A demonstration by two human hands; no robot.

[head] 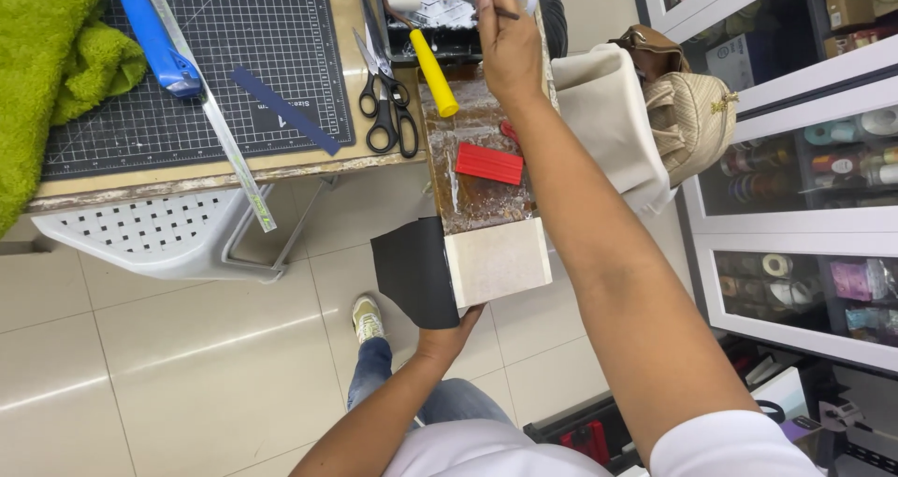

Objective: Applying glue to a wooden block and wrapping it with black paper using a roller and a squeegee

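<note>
Nearest, the left hand (447, 332) props a black sheet (414, 271) and board (496, 260) from beneath, fingers hidden. Far out, the right hand (508, 42) pinches a thin brush (506, 13) over the tray (432, 9). Glue looks spread on the board's upper part; its pale end remains bare.

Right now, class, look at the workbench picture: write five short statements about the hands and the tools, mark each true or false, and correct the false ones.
1. The right hand holds a thin brush. True.
2. The left hand grips the yellow-handled roller. False: it holds a black sheet against the near end of a long board; the roller lies on the bench.
3. A red ridged block lies on the board. True.
4. The black-handled scissors lie on the floor. False: they lie on the bench, beside the cutting mat.
5. A metal ruler overhangs the bench edge. True.
</note>
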